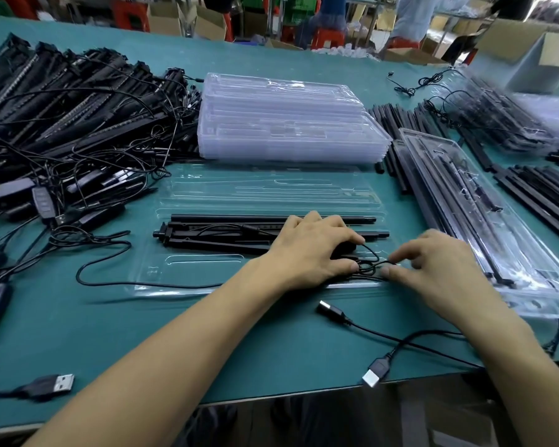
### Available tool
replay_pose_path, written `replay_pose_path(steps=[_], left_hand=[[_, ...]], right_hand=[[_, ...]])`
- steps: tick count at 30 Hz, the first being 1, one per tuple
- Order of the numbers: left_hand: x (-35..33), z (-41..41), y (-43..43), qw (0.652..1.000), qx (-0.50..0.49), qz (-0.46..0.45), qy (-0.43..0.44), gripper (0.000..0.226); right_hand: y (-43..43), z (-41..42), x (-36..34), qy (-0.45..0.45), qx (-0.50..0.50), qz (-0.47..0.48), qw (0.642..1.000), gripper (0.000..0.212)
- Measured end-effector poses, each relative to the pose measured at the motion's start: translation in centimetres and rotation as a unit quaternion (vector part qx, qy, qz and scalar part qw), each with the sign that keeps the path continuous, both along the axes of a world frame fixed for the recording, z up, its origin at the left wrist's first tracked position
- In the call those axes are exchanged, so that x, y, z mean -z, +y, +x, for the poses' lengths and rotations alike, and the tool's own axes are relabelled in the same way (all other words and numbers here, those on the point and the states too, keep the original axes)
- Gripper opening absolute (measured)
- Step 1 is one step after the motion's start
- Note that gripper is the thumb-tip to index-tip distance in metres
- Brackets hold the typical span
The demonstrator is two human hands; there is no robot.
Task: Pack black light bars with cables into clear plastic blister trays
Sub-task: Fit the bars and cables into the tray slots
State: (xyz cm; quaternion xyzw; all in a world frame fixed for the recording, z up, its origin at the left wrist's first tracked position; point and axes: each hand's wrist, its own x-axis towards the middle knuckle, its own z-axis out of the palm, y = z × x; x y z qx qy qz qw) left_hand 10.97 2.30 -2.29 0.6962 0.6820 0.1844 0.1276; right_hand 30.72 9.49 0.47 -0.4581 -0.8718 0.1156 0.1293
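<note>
Hands meet over the near half of the open blister tray [188, 269], which lies flat on the green table [142, 317] straight ahead of me. Black light bars [223, 233] lie lengthwise in the tray's middle channels, a thin lead running along the top of them. My left hand [310, 250] sits on the right end of the bars, fingers curled over a dark lump I cannot identify, perhaps an inline controller, with the thumb pressed on a small coil of cable [367, 267]. My right hand [439, 269] is just beside it, thumb and forefinger pinching a strand of the same cable where it leaves the coil; the other fingers are loosely bent.

From the coil the cable trails left along the tray's front edge and loops out onto the table. Nearer me, off the tray, lie a barrel connector [331, 312] and a USB plug [376, 372] at the table edge. Another USB plug [58, 382] lies near the left forearm.

Behind the open tray stands a stack of empty trays [288, 130]. To the left is a tangled heap of bars and leads [62, 124]. To the right a closed, packed tray [459, 201] lies at an angle, with loose black rods [542, 191] beyond it.
</note>
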Motion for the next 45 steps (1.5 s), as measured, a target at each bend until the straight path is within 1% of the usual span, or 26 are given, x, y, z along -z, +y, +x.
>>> replay_pose_path(steps=[2, 5, 7, 9, 13, 17, 20, 24, 26, 28, 29, 31, 34, 37, 39, 41, 43, 45], left_hand=[[0.0, 0.0, 0.1, 1.000, -0.006, 0.003, -0.008, 0.046], [-0.1, -0.1, 0.1, 1.000, -0.008, -0.005, -0.014, 0.046], [-0.3, 0.0, 0.2, 1.000, -0.004, -0.010, -0.009, 0.047], [-0.7, 0.2, 0.4, 1.000, 0.009, -0.016, 0.007, 0.049], [-1.1, 0.5, 0.5, 0.998, 0.049, -0.023, 0.040, 0.048], [-0.9, 0.5, 0.0, 0.995, 0.070, -0.018, 0.065, 0.044], [-0.7, 0.4, -0.6, 0.992, 0.077, 0.005, 0.104, 0.043], [0.0, 0.8, -1.9, 0.976, 0.084, 0.069, 0.186, 0.045], [0.3, 1.1, -2.5, 0.974, 0.086, 0.087, 0.191, 0.047], [0.6, 1.3, -2.9, 0.979, 0.085, 0.075, 0.172, 0.048], [0.6, 1.3, -3.1, 0.981, 0.085, 0.063, 0.160, 0.049], [0.5, 1.0, -3.1, 0.987, 0.091, 0.035, 0.128, 0.049], [-0.1, 0.4, -2.5, 0.995, 0.091, 0.002, 0.049, 0.039], [-0.5, 0.5, -1.8, 0.998, 0.045, 0.018, -0.045, 0.023], [-0.5, 0.8, -1.5, 0.995, 0.001, 0.032, -0.090, 0.016], [-0.6, 0.9, -1.7, 0.990, -0.021, 0.032, -0.136, 0.019], [-0.9, 0.7, -2.1, 0.981, -0.005, 0.038, -0.192, 0.026], [-1.4, -0.4, -3.0, 0.969, -0.007, 0.076, -0.236, 0.025]], right_hand=[[0.1, 0.4, -0.1, -0.031, 0.026, -0.013, 0.999, 0.018], [-0.1, 0.4, -0.4, -0.049, 0.041, -0.044, 0.997, 0.003], [-0.2, -0.1, -0.3, -0.064, 0.057, -0.050, 0.995, 0.007], [-0.1, -0.6, 0.1, -0.089, 0.077, -0.046, 0.992, 0.004], [-0.2, -1.5, 0.7, -0.142, 0.077, -0.021, 0.987, 0.015], [-0.6, -3.2, 0.8, -0.131, 0.048, -0.008, 0.990, 0.019], [-0.4, -3.4, 0.0, -0.102, 0.022, -0.030, 0.994, 0.024], [-0.2, -1.7, -1.2, -0.090, -0.064, -0.064, 0.992, 0.019], [-0.2, -1.2, -1.5, -0.055, -0.077, -0.087, 0.992, 0.016], [0.0, -1.2, -1.2, 0.004, -0.065, -0.105, 0.992, 0.011], [0.1, -1.3, -1.0, 0.024, -0.059, -0.110, 0.992, 0.016], [0.2, -1.3, -0.6, 0.046, -0.061, -0.122, 0.990, 0.025], [0.0, -1.0, -0.5, 0.057, -0.072, -0.126, 0.988, 0.027], [-0.4, -1.0, -0.1, 0.067, -0.063, -0.109, 0.990, 0.023], [-0.5, -1.3, 0.2, 0.068, -0.051, -0.097, 0.992, 0.019], [-0.4, -1.7, 0.3, 0.058, -0.041, -0.090, 0.993, 0.014], [-0.5, -2.0, 0.3, 0.044, -0.035, -0.079, 0.995, 0.012], [-0.6, -2.1, 0.3, 0.043, -0.033, -0.074, 0.996, 0.013]])
